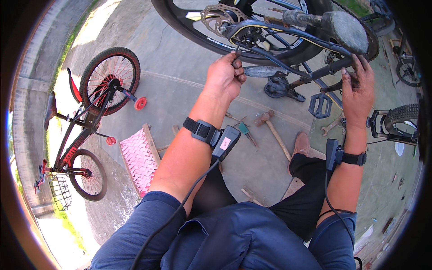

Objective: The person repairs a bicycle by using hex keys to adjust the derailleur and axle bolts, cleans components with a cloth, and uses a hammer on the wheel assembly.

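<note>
An upside-down bicycle stands in front of me, its rear wheel (294, 54) and brake disc (211, 15) at the top of the view. My left hand (227, 74) is closed, thumb and fingers pinching a thin dark rod just below the brake caliper (253, 37). What else the curled fingers hold is hidden. Over at the right, my right hand (358, 92) rests its fingertips against the dark frame tube (330, 69), thumb apart from the fingers. Above it is a worn grey pedal (348, 32). The black saddle (283, 88) lies low, between my hands.
On the floor lie a hammer (274, 132), green-handled pliers (245, 130) and a wrench (332, 125). A pink woven stool (137, 159) stands left of my arm. Further left is a red and black bicycle (85, 121); another bicycle's wheel (402, 120) is at the right.
</note>
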Demonstrator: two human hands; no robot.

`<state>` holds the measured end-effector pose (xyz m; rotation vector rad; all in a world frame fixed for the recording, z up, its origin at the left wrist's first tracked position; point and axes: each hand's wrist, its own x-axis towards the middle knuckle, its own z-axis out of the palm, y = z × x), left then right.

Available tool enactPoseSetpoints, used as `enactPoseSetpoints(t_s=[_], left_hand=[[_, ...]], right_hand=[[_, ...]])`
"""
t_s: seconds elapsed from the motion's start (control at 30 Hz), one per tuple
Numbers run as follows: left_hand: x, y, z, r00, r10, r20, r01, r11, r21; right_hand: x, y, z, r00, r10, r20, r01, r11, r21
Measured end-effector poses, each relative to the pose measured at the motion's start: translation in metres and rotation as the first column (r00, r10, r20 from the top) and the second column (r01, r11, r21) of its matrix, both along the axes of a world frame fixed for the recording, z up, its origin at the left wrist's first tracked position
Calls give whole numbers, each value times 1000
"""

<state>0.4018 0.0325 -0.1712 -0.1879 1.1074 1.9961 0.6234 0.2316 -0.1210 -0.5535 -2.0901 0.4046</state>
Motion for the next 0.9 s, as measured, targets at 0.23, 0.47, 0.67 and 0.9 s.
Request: enactPoseSetpoints(t_s=[0.23,0.47,0.67,0.9], left_hand=[[1,4,-1,1000,7,8,-7,1000,11],[0,5,-1,999,30,22,-31,999,19],[2,4,4,999,-25,-36,25,1000,-11],[8,8,5,973,-46,-228,8,986,-164]], right_hand=[[-8,1,-4,994,31,103,-26,998,-48],[-13,5,-5,989,15,149,-14,1000,-12],[-16,9,-6,986,10,165,-9,1000,-3],[-19,9,-10,978,-27,209,21,999,32]])
